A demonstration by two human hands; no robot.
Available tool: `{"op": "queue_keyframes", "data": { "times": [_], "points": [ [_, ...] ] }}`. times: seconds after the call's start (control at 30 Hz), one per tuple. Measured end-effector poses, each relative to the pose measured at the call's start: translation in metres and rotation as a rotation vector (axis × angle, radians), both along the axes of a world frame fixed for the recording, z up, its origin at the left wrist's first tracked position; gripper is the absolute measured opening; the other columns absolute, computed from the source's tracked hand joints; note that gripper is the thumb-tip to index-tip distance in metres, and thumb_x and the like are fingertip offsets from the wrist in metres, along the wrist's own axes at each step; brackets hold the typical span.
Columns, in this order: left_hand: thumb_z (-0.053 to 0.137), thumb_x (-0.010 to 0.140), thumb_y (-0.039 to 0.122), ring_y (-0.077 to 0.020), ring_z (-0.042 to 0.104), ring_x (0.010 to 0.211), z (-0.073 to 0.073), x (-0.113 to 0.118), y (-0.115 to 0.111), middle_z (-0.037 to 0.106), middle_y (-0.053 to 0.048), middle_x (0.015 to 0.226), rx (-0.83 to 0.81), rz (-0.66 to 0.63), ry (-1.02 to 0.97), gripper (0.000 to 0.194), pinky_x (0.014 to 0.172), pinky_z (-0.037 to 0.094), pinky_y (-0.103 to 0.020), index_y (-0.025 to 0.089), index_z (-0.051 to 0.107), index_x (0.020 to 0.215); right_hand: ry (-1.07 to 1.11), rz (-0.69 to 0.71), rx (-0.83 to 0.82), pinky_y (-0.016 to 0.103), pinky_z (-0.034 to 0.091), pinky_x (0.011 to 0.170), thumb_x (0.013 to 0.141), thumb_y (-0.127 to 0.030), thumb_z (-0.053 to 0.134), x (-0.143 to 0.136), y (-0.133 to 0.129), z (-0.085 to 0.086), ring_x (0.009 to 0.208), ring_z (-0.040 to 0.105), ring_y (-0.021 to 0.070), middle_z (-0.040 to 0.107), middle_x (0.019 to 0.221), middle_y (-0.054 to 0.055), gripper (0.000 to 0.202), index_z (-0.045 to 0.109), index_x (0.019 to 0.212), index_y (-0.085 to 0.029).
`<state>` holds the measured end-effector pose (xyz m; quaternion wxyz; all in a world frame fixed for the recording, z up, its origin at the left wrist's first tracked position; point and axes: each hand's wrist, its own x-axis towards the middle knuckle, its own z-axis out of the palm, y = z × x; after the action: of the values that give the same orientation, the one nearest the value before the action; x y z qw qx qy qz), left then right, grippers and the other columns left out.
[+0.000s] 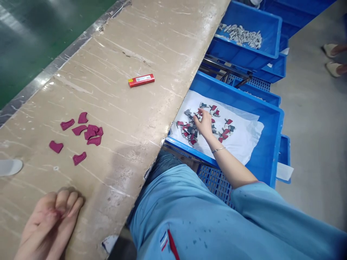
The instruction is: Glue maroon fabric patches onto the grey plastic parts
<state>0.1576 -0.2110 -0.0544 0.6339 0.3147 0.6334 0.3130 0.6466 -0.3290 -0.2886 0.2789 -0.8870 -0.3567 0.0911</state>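
Observation:
My left hand (54, 216) rests on the near part of the table, its fingers curled in against the thumb; whatever they hold, if anything, is hidden. Beyond it lie several loose maroon plastic pieces (79, 130), curved and flat. To the right, my right hand (204, 124) reaches down into a blue bin (273, 144) lined with a white sheet (244, 144). Its thumb and forefinger are bent around a small dark and white plastic piece (198, 116). Around these fingers several red, grey and white pieces (192, 133) lie scattered on the sheet.
A red box with a yellow end (141, 80) lies on the worn table (130, 119). A white rounded object (11, 167) shows at the left edge. Another blue bin (245, 34) holds whitish pieces. A person's feet (336, 59) are at the far right.

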Motion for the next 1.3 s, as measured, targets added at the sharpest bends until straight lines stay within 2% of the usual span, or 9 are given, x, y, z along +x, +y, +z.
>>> {"op": "queue_keyframes", "data": {
  "times": [0.3,0.43,0.57,0.73,0.8,0.9,1.1,1.23,1.3],
  "points": [
    [0.108,0.038,0.038,-0.014,0.03,0.064,-0.006,0.002,0.005,0.027,0.002,0.064,0.107,-0.042,-0.064,0.075,0.051,0.048,-0.012,0.019,0.037,0.058,0.117,0.282,-0.186,0.051,0.055,0.107,0.102,-0.044,0.068,-0.023,0.029,-0.016,0.121,0.066,0.0257,0.068,0.134,0.01,0.033,0.069,0.123,-0.019],
    [0.108,0.043,0.035,-0.0141,0.038,0.07,-0.001,0.003,-0.001,0.037,0.002,0.07,0.046,-0.026,-0.052,0.072,0.057,0.051,-0.011,0.02,0.041,0.064,0.255,0.297,-0.052,0.053,0.053,0.11,0.102,-0.048,0.067,-0.018,0.018,-0.002,0.125,0.064,0.0274,0.068,0.135,0.011,0.037,0.069,0.124,-0.018],
    [0.109,0.039,0.032,-0.0145,0.04,0.071,-0.001,0.001,-0.003,0.04,0.001,0.071,0.04,0.009,-0.073,0.072,0.054,0.05,-0.01,0.021,0.042,0.064,0.514,0.329,0.12,0.05,0.056,0.1,0.102,-0.07,0.047,-0.015,-0.005,0.023,0.119,0.068,0.0288,0.069,0.129,0.013,0.058,0.065,0.128,-0.022],
    [0.107,0.042,0.029,-0.0143,0.043,0.072,-0.002,0.003,-0.002,0.043,0.001,0.071,0.025,0.01,-0.064,0.068,0.054,0.051,-0.008,0.021,0.043,0.063,0.877,0.508,0.21,0.049,0.057,0.078,0.067,-0.104,0.051,-0.019,-0.027,0.046,0.092,0.07,0.0301,0.065,0.095,0.011,0.084,0.064,0.095,-0.026],
    [0.107,0.041,0.03,-0.0138,0.042,0.07,-0.002,0.005,-0.003,0.042,0.001,0.07,0.035,0.015,-0.071,0.07,0.054,0.051,-0.008,0.021,0.042,0.063,0.975,0.573,0.208,0.048,0.055,0.072,0.051,-0.109,0.056,-0.021,-0.03,0.048,0.082,0.066,0.029,0.057,0.078,0.007,0.086,0.056,0.074,-0.027],
    [0.106,0.044,0.029,-0.0135,0.043,0.07,-0.002,0.006,-0.004,0.041,0.001,0.071,0.035,0.012,-0.079,0.068,0.057,0.052,-0.007,0.021,0.041,0.064,1.055,0.61,0.206,0.047,0.053,0.068,0.043,-0.113,0.054,-0.021,-0.031,0.044,0.074,0.061,0.0275,0.044,0.067,0.002,0.089,0.042,0.061,-0.027],
    [0.1,0.05,0.025,-0.0145,0.042,0.071,-0.002,0.003,-0.003,0.04,0.0,0.071,0.027,0.01,-0.074,0.061,0.061,0.053,-0.007,0.021,0.04,0.064,1.02,0.512,0.157,0.046,0.053,0.069,0.06,-0.112,0.043,-0.015,-0.037,0.033,0.074,0.059,0.0273,0.045,0.068,0.003,0.084,0.051,0.067,-0.028],
    [0.103,0.049,0.027,-0.0147,0.041,0.07,-0.001,0.002,-0.002,0.039,0.001,0.07,0.02,0.008,-0.08,0.064,0.061,0.055,-0.007,0.021,0.041,0.064,0.869,0.323,0.099,0.041,0.059,0.079,0.098,-0.079,0.049,-0.006,-0.038,0.018,0.086,0.067,0.0208,0.067,0.095,0.006,0.063,0.068,0.107,-0.02],
    [0.104,0.048,0.028,-0.0146,0.041,0.071,-0.002,0.002,-0.002,0.04,0.001,0.071,0.029,0.008,-0.083,0.066,0.061,0.055,-0.008,0.021,0.041,0.063,0.757,0.2,0.07,0.04,0.061,0.084,0.104,-0.06,0.057,0.0,-0.036,0.009,0.095,0.069,0.0195,0.07,0.113,0.008,0.048,0.066,0.124,-0.017]
  ]
}}
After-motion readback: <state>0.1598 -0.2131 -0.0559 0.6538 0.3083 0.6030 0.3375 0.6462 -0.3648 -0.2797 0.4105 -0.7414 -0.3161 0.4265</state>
